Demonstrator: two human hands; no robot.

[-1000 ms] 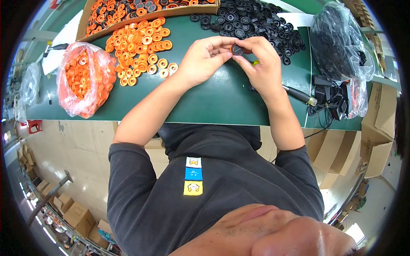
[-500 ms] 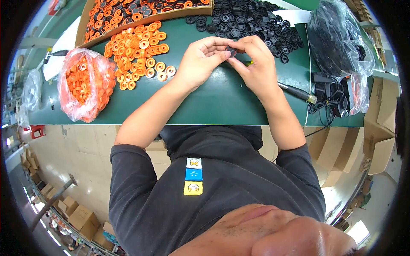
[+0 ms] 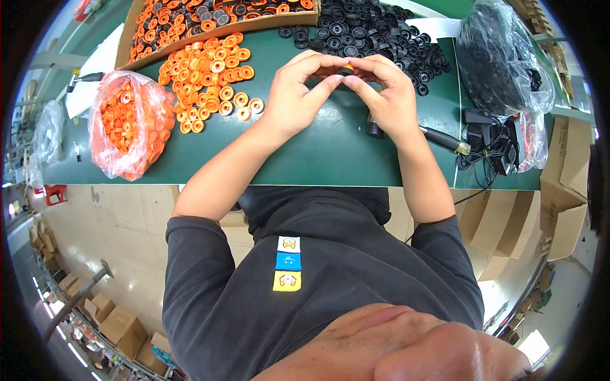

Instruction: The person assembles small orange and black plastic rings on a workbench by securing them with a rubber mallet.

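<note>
Between the fingertips of both hands is a small round cap (image 3: 345,70), black with an orange part showing on its far side. My left hand (image 3: 304,90) pinches it from the left with thumb and forefinger. From the right, the thumb and fingers of my right hand (image 3: 389,94) close on the same piece. Just beyond my hands lies a heap of black round caps (image 3: 340,30). Left of my left hand, orange round caps (image 3: 206,79) are spread on the green table (image 3: 318,155).
A cardboard box (image 3: 222,28) of orange-and-black pieces stands at the far left. Nearer is a clear bag (image 3: 109,162) of orange caps. On the right are a black-handled tool (image 3: 445,138), black cables (image 3: 499,149) and a bag (image 3: 495,57) of black parts. A dark cylindrical end (image 3: 373,126) shows by my right wrist.
The cap between my fingers has turned, and orange now shows on it. My hands have drawn closer around it. The dark cylindrical end by my right wrist has come into view.
</note>
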